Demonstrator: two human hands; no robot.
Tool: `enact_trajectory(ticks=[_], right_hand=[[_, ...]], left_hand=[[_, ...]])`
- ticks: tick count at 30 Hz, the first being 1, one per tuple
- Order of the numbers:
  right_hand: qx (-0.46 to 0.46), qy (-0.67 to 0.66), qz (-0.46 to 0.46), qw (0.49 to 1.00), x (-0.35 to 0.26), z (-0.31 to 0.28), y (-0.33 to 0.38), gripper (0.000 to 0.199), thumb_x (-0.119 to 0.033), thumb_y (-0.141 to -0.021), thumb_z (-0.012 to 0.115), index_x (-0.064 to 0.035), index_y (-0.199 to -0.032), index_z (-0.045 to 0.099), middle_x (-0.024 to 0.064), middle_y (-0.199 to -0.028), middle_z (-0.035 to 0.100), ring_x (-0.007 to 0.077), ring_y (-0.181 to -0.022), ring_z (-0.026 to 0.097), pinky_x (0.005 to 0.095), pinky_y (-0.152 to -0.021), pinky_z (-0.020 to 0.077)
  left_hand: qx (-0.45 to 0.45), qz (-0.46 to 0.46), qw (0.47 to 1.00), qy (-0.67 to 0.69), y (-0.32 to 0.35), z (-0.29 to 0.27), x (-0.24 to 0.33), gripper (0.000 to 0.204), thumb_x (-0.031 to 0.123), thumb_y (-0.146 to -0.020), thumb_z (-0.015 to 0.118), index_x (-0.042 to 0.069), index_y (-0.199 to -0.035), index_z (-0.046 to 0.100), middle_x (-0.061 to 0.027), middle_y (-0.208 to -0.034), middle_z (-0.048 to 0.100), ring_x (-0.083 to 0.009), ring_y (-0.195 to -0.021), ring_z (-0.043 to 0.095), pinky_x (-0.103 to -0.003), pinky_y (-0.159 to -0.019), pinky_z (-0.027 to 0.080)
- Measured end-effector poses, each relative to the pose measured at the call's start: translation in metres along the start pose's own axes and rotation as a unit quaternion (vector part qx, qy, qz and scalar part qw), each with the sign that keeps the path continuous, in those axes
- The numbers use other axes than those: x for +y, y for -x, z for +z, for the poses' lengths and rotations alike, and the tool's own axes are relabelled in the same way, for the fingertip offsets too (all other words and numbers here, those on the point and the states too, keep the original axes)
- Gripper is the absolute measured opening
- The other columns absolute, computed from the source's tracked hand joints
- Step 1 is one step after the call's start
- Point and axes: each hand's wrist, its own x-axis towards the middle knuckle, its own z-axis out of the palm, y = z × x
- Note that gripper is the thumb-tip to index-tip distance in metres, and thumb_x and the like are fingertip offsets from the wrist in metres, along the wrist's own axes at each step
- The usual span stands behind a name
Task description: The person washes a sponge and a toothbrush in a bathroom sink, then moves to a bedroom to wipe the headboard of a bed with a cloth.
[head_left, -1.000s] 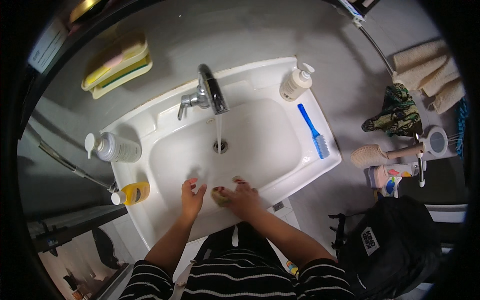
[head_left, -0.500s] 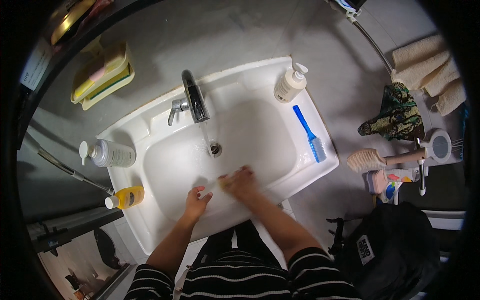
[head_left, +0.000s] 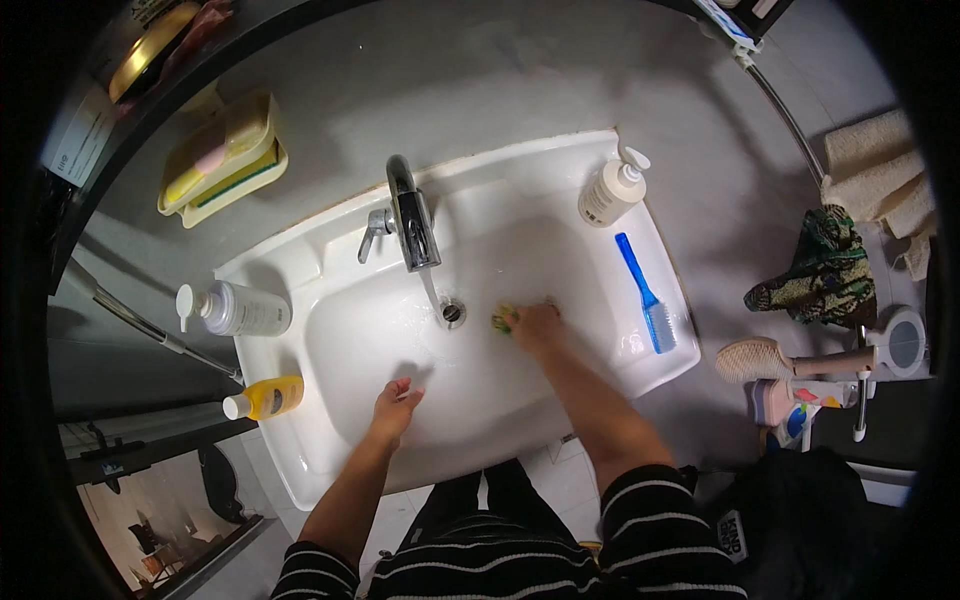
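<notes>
My right hand (head_left: 535,326) presses a small yellow-green sponge (head_left: 503,319) against the floor of the white sink (head_left: 470,420), just right of the drain (head_left: 453,312). The hand covers most of the sponge. My left hand (head_left: 396,408) hovers over the sink's near left part, fingers apart, with nothing in it. Water runs in a thin stream from the chrome faucet (head_left: 412,225) beside the drain.
A pump bottle (head_left: 245,309) and a yellow bottle (head_left: 272,398) line the left rim. On the right rim are another pump bottle (head_left: 608,195) and a blue brush (head_left: 645,295). A soap rack (head_left: 225,160) hangs on the wall; a hairbrush (head_left: 755,360) is at right.
My right hand has swept the sponge away from me, from the sink's near part to beside the drain. My left hand keeps about the same place over the sink. The view has shifted slightly.
</notes>
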Motion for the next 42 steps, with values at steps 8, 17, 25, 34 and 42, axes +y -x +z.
enact_trajectory(ticks=[8, 17, 25, 34, 42], right_hand=[[0.076, -0.402, -0.092, 0.908, -0.118, 0.067, -0.017, 0.035, -0.034, -0.088, 0.053, -0.0022, -0.096, 0.065, 0.0184, -0.085, 0.067, 0.033, -0.078, 0.065, 0.0405, -0.069, 0.049], [0.297, -0.259, -0.016, 0.919, -0.052, -0.001, -0.021, 0.021, -0.023, -0.082, 0.063, -0.0053, -0.093, 0.065, 0.012, -0.09, 0.067, 0.0287, -0.085, 0.064, 0.0382, -0.076, 0.0501], [0.071, -0.368, -0.081, 0.924, -0.059, 0.042, -0.014, 0.047, -0.044, -0.082, 0.062, -0.0023, -0.105, 0.062, 0.0197, -0.099, 0.064, 0.0355, -0.096, 0.06, 0.042, -0.086, 0.0473], [0.031, -0.71, -0.015, 0.704, 0.003, -0.01, 0.043, 0.064, -0.028, -0.072, 0.077, -0.0076, -0.127, 0.052, 0.0161, -0.12, 0.057, 0.0234, -0.109, 0.056, 0.0338, -0.092, 0.0452], [0.352, -0.107, -0.022, 0.93, 0.099, -0.102, 0.034, 0.055, -0.024, -0.074, 0.073, -0.02, -0.126, 0.055, 0.013, -0.122, 0.049, 0.0336, -0.109, 0.047, 0.0425, -0.09, 0.044]], left_hand=[[-0.002, -0.106, 0.926, 0.361, -0.036, 0.022, 0.049, 0.076, 0.057, -0.088, 0.052, 0.014, -0.145, 0.026, -0.0077, -0.122, 0.047, -0.0214, -0.112, 0.047, -0.047, -0.093, 0.037], [-0.058, -0.057, 0.975, 0.209, -0.061, 0.038, 0.077, 0.069, 0.045, -0.082, 0.067, 0.018, -0.138, 0.037, -0.0014, -0.114, 0.053, -0.0165, -0.099, 0.046, -0.042, -0.089, 0.037], [0.112, 0.007, 0.987, 0.112, -0.128, 0.061, 0.042, 0.046, 0.015, -0.083, 0.06, 0.012, -0.126, 0.042, -0.0082, -0.108, 0.059, -0.0217, -0.086, 0.062, -0.035, -0.06, 0.052], [-0.372, 0.021, 0.87, 0.323, -0.023, 0.119, 0.12, 0.047, 0.005, -0.083, 0.053, 0.011, -0.129, 0.047, -0.0077, -0.117, 0.057, -0.0223, -0.105, 0.059, -0.038, -0.081, 0.052], [-0.289, 0.039, 0.942, 0.166, -0.014, 0.149, 0.14, 0.043, 0.018, -0.089, 0.06, 0.007, -0.129, 0.047, -0.0086, -0.117, 0.057, -0.0219, -0.102, 0.059, -0.037, -0.083, 0.05]])
